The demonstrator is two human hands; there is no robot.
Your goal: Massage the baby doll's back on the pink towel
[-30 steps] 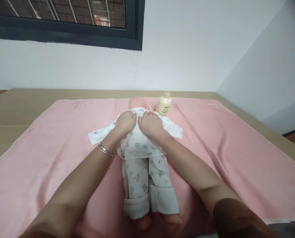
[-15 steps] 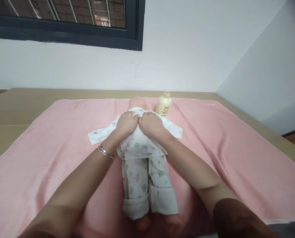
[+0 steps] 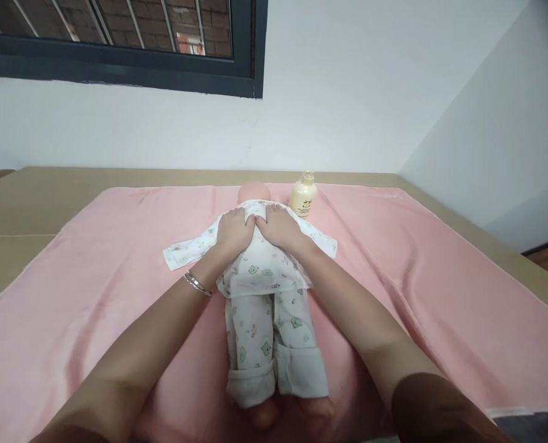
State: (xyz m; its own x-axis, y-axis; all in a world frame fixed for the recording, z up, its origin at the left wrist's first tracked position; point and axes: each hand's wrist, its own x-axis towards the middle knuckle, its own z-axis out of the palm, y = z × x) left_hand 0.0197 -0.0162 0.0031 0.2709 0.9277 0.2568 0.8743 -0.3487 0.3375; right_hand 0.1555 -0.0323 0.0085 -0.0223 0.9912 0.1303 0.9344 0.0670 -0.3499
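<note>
left hand (image 3: 234, 232) + right hand (image 3: 280, 227) lay flat on doll (image 3: 265, 280) | fingers mostly together, thumbs out | risk: uneven push could've rucked shirt (image 3: 255, 255)

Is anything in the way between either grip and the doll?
Only the shirt on the doll: the left grip and right grip rest on it. The bottle stands beyond them, out of the way.

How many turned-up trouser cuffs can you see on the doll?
2: the left cuff and the right cuff, at the near ends of the trousers on the doll; none seems hidden.
</note>
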